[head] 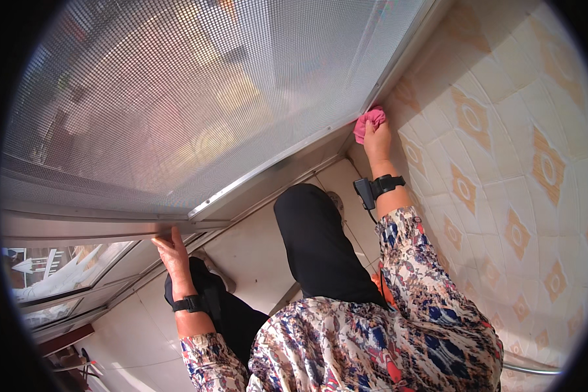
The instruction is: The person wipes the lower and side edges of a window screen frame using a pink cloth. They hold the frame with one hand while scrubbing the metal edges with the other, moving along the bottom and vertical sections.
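My right hand (376, 137) grips a bunched pink cloth (370, 122) against the lower right corner of a metal door or window frame (379, 88), where it meets the patterned wall. A perforated metal mesh screen (215, 103) fills that frame. My left hand (171, 252) touches the underside of the screen's lower left metal rail (93, 229), thumb and fingers apart, with no cloth or tool in it. Black bands circle both wrists, and a small black device hangs at the right one.
A wall with tan diamond patterns (495, 161) rises close on the right. Below the frame runs a metal track (255, 208) beside the pale tiled floor (245, 255). A round floor drain (336, 202) lies by my knee. Dark red objects (68, 340) are at the lower left.
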`<state>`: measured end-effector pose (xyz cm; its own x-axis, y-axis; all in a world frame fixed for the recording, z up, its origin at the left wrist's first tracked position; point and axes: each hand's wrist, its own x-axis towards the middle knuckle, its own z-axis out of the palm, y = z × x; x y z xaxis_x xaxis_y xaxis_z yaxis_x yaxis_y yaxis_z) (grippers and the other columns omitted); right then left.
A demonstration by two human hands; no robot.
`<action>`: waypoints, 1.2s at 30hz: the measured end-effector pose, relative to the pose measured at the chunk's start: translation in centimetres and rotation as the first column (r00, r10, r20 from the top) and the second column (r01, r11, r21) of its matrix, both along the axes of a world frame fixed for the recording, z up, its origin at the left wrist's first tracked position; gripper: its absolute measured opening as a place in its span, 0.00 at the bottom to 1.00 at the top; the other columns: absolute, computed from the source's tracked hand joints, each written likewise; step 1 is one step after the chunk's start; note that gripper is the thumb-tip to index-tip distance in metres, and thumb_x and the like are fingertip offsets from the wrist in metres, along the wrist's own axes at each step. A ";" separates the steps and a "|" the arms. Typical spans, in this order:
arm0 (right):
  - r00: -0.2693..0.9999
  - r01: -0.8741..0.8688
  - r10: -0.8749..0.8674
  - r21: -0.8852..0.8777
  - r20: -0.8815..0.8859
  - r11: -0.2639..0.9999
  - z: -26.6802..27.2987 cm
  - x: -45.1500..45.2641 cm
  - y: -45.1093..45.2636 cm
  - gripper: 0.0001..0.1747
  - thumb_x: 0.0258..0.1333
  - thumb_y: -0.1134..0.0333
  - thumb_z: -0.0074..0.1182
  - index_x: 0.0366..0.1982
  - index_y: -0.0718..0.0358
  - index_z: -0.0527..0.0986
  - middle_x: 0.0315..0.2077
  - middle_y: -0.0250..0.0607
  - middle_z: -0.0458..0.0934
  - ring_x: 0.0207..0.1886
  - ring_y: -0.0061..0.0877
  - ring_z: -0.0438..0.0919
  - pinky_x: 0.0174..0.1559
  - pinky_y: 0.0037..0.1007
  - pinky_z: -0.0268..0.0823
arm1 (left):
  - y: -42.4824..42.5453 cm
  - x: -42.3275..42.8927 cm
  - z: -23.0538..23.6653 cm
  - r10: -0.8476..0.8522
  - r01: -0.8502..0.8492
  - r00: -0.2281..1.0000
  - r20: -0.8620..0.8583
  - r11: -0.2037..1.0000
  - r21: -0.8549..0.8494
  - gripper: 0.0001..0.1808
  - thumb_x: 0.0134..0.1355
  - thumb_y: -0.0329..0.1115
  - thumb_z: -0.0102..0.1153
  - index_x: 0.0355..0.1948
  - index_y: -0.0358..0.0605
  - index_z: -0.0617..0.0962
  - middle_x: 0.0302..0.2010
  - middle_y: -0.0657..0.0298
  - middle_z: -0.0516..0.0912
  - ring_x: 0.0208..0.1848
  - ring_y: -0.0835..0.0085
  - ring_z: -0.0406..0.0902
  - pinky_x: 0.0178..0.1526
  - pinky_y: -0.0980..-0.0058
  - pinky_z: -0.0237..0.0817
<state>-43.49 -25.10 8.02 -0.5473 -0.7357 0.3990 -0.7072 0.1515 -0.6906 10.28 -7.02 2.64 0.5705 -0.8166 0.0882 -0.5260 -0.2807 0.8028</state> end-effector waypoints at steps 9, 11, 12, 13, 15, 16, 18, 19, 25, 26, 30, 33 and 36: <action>0.946 -0.034 0.031 0.005 0.322 0.999 -6.2 -3.6 2.7 0.08 0.61 0.70 0.53 0.41 0.62 0.73 0.32 0.46 0.81 0.31 0.37 0.81 0.30 0.37 0.71 | 0.7 -0.4 2.4 -0.029 0.032 0.970 -0.241 0.999 0.007 0.21 0.67 0.41 0.58 0.48 0.36 0.66 0.36 0.53 0.80 0.34 0.67 0.77 0.40 0.67 0.71; 0.941 0.098 -0.107 0.042 0.322 0.994 -7.3 -3.7 4.0 0.06 0.61 0.71 0.50 0.40 0.61 0.73 0.30 0.43 0.81 0.26 0.31 0.80 0.22 0.33 0.69 | 0.7 -0.7 3.6 -0.106 0.102 0.975 -0.193 0.994 -0.031 0.20 0.69 0.39 0.56 0.50 0.36 0.64 0.39 0.53 0.80 0.36 0.69 0.79 0.40 0.70 0.72; 0.891 0.110 -0.142 0.097 0.432 0.989 -7.7 -3.8 4.7 0.07 0.61 0.71 0.50 0.41 0.61 0.73 0.30 0.43 0.81 0.25 0.31 0.80 0.21 0.33 0.68 | 0.8 -0.8 4.1 -0.113 0.107 0.972 -0.208 0.994 -0.038 0.20 0.70 0.38 0.55 0.51 0.36 0.64 0.39 0.52 0.80 0.37 0.68 0.79 0.40 0.70 0.72; 0.832 0.115 -0.175 0.145 0.527 0.983 -8.0 -4.1 5.3 0.07 0.61 0.72 0.49 0.42 0.61 0.73 0.30 0.43 0.81 0.25 0.31 0.80 0.20 0.32 0.67 | 0.7 -0.9 4.6 -0.125 0.118 0.967 -0.221 0.992 -0.045 0.20 0.70 0.38 0.55 0.52 0.36 0.64 0.40 0.52 0.80 0.37 0.68 0.79 0.40 0.70 0.72; 0.639 0.048 -0.195 0.215 0.744 0.975 -9.0 -5.0 6.6 0.09 0.61 0.73 0.47 0.43 0.60 0.74 0.32 0.44 0.81 0.26 0.33 0.81 0.20 0.33 0.68 | 0.6 -0.9 5.5 -0.190 0.178 0.956 -0.223 0.981 -0.073 0.19 0.71 0.36 0.52 0.54 0.35 0.62 0.43 0.50 0.80 0.40 0.66 0.80 0.40 0.71 0.74; 0.515 0.010 -0.193 0.220 0.835 0.976 -9.7 -5.5 7.2 0.10 0.62 0.73 0.46 0.44 0.60 0.74 0.32 0.45 0.81 0.27 0.34 0.81 0.20 0.34 0.68 | 0.5 -0.9 6.0 -0.233 0.220 0.958 -0.170 0.971 -0.088 0.19 0.71 0.36 0.52 0.54 0.35 0.62 0.43 0.49 0.80 0.40 0.66 0.81 0.39 0.70 0.75; 0.439 0.061 -0.227 0.224 0.869 0.973 -12.0 -6.3 8.0 0.12 0.61 0.75 0.44 0.45 0.60 0.74 0.32 0.46 0.81 0.26 0.36 0.82 0.19 0.36 0.70 | 0.1 -0.9 6.7 -0.263 0.264 0.951 -0.161 0.964 -0.016 0.19 0.72 0.37 0.49 0.53 0.35 0.61 0.43 0.48 0.80 0.38 0.65 0.82 0.37 0.69 0.76; 0.398 0.087 -0.239 0.222 0.886 0.971 -13.0 -6.5 8.3 0.13 0.61 0.76 0.43 0.45 0.60 0.74 0.32 0.46 0.81 0.26 0.37 0.82 0.18 0.37 0.70 | 0.0 -1.0 6.8 -0.298 0.297 0.948 -0.114 0.955 -0.029 0.19 0.72 0.38 0.49 0.53 0.35 0.61 0.43 0.48 0.80 0.37 0.65 0.82 0.37 0.69 0.76; 0.333 0.005 -0.257 0.271 0.907 0.962 -12.3 -8.6 7.1 0.15 0.61 0.76 0.43 0.48 0.61 0.73 0.34 0.48 0.81 0.29 0.40 0.84 0.24 0.38 0.75 | 0.5 -1.5 7.6 -0.334 0.326 0.940 -0.069 0.940 -0.098 0.21 0.72 0.41 0.48 0.55 0.36 0.59 0.44 0.48 0.80 0.37 0.64 0.83 0.35 0.70 0.75; 0.471 -0.007 -0.246 0.282 0.847 0.959 -10.5 -8.1 6.4 0.16 0.60 0.76 0.46 0.50 0.61 0.73 0.36 0.46 0.81 0.32 0.38 0.83 0.27 0.37 0.75 | 0.6 -1.2 7.2 -0.270 0.267 0.958 -0.101 0.963 -0.038 0.22 0.72 0.41 0.48 0.55 0.36 0.59 0.44 0.48 0.80 0.37 0.64 0.83 0.35 0.70 0.75; 0.640 0.130 -0.131 0.061 0.758 0.990 -3.5 -5.6 3.5 0.25 0.58 0.76 0.56 0.58 0.60 0.69 0.41 0.39 0.80 0.42 0.29 0.79 0.39 0.32 0.74 | -3.4 0.1 5.4 -0.238 0.237 0.966 -0.106 0.971 -0.020 0.23 0.73 0.42 0.48 0.56 0.37 0.58 0.45 0.48 0.80 0.38 0.65 0.83 0.34 0.70 0.75; 0.983 0.057 -0.010 -0.255 0.182 0.965 -0.6 -4.2 -2.9 0.24 0.60 0.75 0.55 0.59 0.61 0.69 0.42 0.38 0.79 0.44 0.28 0.78 0.42 0.31 0.73 | -11.1 0.4 2.8 -0.234 0.233 0.967 -0.104 0.972 -0.019 0.22 0.73 0.42 0.48 0.56 0.37 0.58 0.44 0.48 0.80 0.37 0.65 0.84 0.33 0.71 0.75; 0.984 0.114 -0.165 -0.483 -0.064 0.868 1.3 -2.8 -3.4 0.08 0.58 0.78 0.53 0.39 0.61 0.71 0.30 0.30 0.71 0.33 0.21 0.71 0.35 0.23 0.66 | -10.6 -0.6 3.1 -0.236 0.234 0.967 -0.099 0.972 -0.033 0.21 0.73 0.42 0.48 0.54 0.38 0.59 0.44 0.49 0.80 0.37 0.66 0.84 0.32 0.72 0.75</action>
